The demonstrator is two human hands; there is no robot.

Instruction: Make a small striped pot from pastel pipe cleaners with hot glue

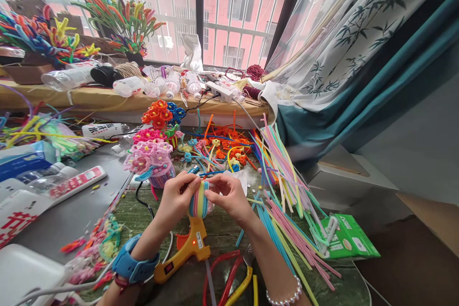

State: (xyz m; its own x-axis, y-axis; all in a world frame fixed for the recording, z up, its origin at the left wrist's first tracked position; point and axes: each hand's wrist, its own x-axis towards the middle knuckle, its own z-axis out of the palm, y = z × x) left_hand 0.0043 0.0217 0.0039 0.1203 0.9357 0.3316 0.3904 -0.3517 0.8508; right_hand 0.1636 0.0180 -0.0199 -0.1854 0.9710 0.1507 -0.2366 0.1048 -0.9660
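Observation:
Between my two hands is a small bundle of striped pastel pipe cleaners [198, 203], yellow, pink and blue, held upright. My left hand [178, 196] pinches its upper left side with thumb and fingers. On its upper right edge, my right hand [229, 197] has its fingers closed. A yellow glue gun [190, 248] with a lit red light lies on the table just below the bundle. Left of the bundle stands a pot of pink pipe-cleaner flowers [152, 158]. Pliers with red and yellow handles [238, 275] lie between my forearms.
Loose pastel pipe cleaners [287, 229] spread over the right side, beside a green packet [353, 236]. Orange flower pieces [229, 141] lie behind my hands. A black cable [143, 201] runs at left. Plastic bottles [71, 76] line the windowsill [89, 100].

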